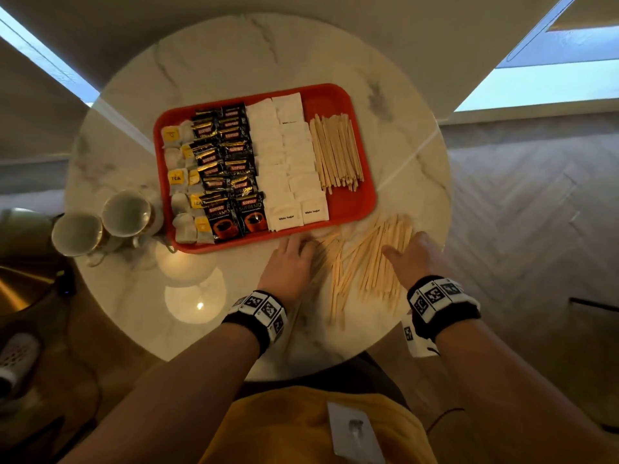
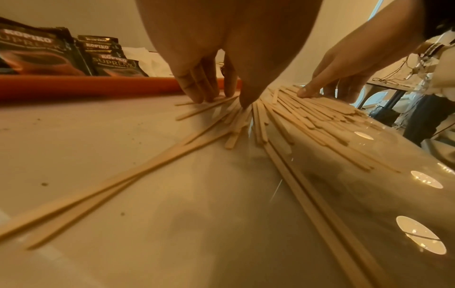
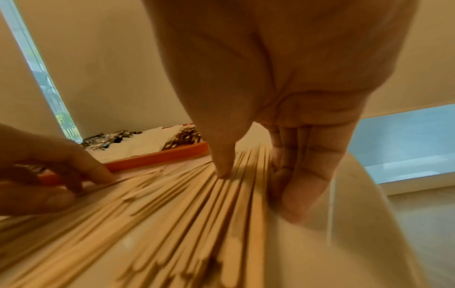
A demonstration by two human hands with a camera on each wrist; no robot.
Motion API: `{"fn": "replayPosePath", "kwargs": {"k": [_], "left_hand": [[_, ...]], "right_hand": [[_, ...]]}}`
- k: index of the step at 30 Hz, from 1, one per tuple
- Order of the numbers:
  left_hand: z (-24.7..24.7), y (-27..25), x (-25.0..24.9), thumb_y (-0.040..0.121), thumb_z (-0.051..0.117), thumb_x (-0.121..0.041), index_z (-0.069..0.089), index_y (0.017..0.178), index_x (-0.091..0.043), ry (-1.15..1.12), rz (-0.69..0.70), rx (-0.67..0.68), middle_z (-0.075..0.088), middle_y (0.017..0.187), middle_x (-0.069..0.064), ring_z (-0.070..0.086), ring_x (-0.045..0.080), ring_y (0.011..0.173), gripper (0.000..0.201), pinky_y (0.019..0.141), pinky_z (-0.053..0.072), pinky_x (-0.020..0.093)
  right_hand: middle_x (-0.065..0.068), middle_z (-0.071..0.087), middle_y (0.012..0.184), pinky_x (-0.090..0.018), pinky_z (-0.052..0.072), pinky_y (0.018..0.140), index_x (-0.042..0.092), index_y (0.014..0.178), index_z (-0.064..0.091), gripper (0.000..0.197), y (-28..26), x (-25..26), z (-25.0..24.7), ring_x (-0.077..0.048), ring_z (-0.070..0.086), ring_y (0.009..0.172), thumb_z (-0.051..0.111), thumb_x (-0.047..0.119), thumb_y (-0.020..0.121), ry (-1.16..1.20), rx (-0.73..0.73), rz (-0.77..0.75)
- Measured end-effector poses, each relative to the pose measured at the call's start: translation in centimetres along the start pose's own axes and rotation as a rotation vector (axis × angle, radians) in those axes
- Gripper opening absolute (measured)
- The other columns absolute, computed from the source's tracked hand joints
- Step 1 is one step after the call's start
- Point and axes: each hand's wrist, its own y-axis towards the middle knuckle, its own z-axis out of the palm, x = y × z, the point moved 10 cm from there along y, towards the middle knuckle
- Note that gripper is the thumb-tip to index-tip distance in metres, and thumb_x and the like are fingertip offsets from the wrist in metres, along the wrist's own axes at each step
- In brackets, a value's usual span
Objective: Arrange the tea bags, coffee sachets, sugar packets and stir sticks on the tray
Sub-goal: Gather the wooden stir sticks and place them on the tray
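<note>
A red tray (image 1: 330, 95) holds a column of tea bags (image 1: 182, 182), black coffee sachets (image 1: 227, 162), white sugar packets (image 1: 288, 155) and a bundle of stir sticks (image 1: 336, 152) at its right. Many loose stir sticks (image 1: 365, 262) lie fanned on the table in front of the tray. My left hand (image 1: 298, 252) presses straight fingers (image 2: 202, 91) onto the pile's left end, by the tray rim (image 2: 86, 85). At the pile's right side, my right hand (image 1: 408, 252) has its thumb (image 3: 224, 167) on the sticks (image 3: 197, 204) and its fingers (image 3: 295, 175) along their edge.
Two cups (image 1: 78, 232) (image 1: 126, 212) stand left of the tray, close to the round marble table's (image 1: 234, 61) left edge. The table's rim curves just right of my right hand. Bare red tray floor shows beyond and in front of the stick bundle.
</note>
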Motion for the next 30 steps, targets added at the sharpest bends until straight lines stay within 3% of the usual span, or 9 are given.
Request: {"fn": "replayPosePath", "kwargs": {"k": [4,8,11,13,16,19,24,27,30], "left_hand": [[0.3,-0.4,0.0,0.099,0.047,-0.059,0.043,0.146,-0.013,-0.025,-0.041,0.021,0.04,0.146,0.008,0.043,0.027,0.129,0.066,0.106,0.046,0.044],[1.6,-1.0,-0.2,0.087,0.042,-0.082,0.031,0.155,-0.015,0.003,-0.077,0.128,0.031,0.148,0.007,0.037,0.026,0.13,0.095,0.111,0.042,0.043],[1.7,-1.5,-0.6,0.084,0.042,-0.084,0.03,0.154,-0.012,0.047,-0.057,0.131,0.033,0.145,0.009,0.04,0.027,0.126,0.101,0.107,0.044,0.041],[1.8,-1.7,-0.6,0.083,0.048,-0.082,0.03,0.153,-0.011,0.041,-0.058,0.129,0.034,0.144,0.01,0.04,0.027,0.125,0.101,0.105,0.044,0.041],[1.9,-1.8,-0.4,0.083,0.064,-0.07,0.028,0.154,-0.01,0.015,-0.078,0.129,0.036,0.145,0.01,0.041,0.028,0.126,0.099,0.104,0.045,0.042],[2.1,-1.5,-0.3,0.09,0.067,-0.044,0.022,0.156,-0.009,0.032,-0.11,0.162,0.036,0.145,0.013,0.041,0.03,0.127,0.087,0.104,0.046,0.043],[2.1,-0.6,-0.3,0.094,0.065,-0.033,0.029,0.147,-0.008,-0.004,-0.179,0.172,0.043,0.136,0.014,0.045,0.032,0.121,0.069,0.097,0.048,0.044],[2.7,-0.3,-0.4,0.095,0.064,-0.028,0.034,0.142,-0.008,-0.039,-0.191,0.21,0.047,0.135,0.015,0.046,0.033,0.121,0.059,0.098,0.047,0.044],[2.6,0.1,-0.5,0.099,0.057,-0.021,0.038,0.137,-0.005,-0.061,-0.213,0.236,0.046,0.136,0.016,0.045,0.034,0.122,0.045,0.099,0.048,0.044]], "right_hand": [[-0.002,0.054,0.075,-0.029,0.037,0.052,0.007,0.094,0.056,0.054,-0.7,1.9,2.4,-0.017,0.051,0.06,0.067,0.059,0.086,-0.031,0.085,-0.014],[-0.008,0.071,0.086,-0.028,0.046,0.052,0.006,0.098,0.065,0.043,-1.8,4.4,5.6,-0.021,0.067,0.072,0.071,0.047,0.088,0.133,0.262,-0.043],[-0.002,0.072,0.074,-0.023,0.048,0.049,0.011,0.092,0.071,0.029,-3.0,6.6,6.9,-0.014,0.067,0.061,0.071,0.041,0.088,0.214,0.339,-0.1],[-0.003,0.073,0.076,-0.021,0.046,0.05,0.014,0.09,0.072,0.021,-3.6,7.8,7.7,-0.015,0.068,0.065,0.071,0.035,0.089,0.271,0.369,-0.116],[-0.011,0.076,0.078,-0.04,0.062,0.073,0.01,0.086,0.074,0.013,-4.0,8.7,9.4,-0.026,0.075,0.074,0.075,0.023,0.084,0.465,0.445,-0.062],[-0.017,0.076,0.079,-0.051,0.062,0.078,0.006,0.088,0.074,0.004,-4.5,9.2,10.3,-0.031,0.076,0.075,0.074,0.008,0.084,0.626,0.525,-0.002],[-0.019,0.076,0.08,-0.051,0.061,0.081,0.001,0.09,0.074,0.011,-4.6,9.0,10.4,-0.033,0.076,0.078,0.075,0.01,0.084,0.583,0.567,-0.027],[-0.015,0.077,0.08,-0.047,0.062,0.082,0.007,0.088,0.074,0.002,-5.0,9.1,9.9,-0.029,0.076,0.078,0.075,0.008,0.086,0.622,0.589,-0.028],[-0.013,0.075,0.075,-0.038,0.062,0.072,0.009,0.084,0.072,0.005,-5.3,9.3,9.4,-0.024,0.075,0.069,0.074,0.009,0.089,0.685,0.605,-0.03]]}}
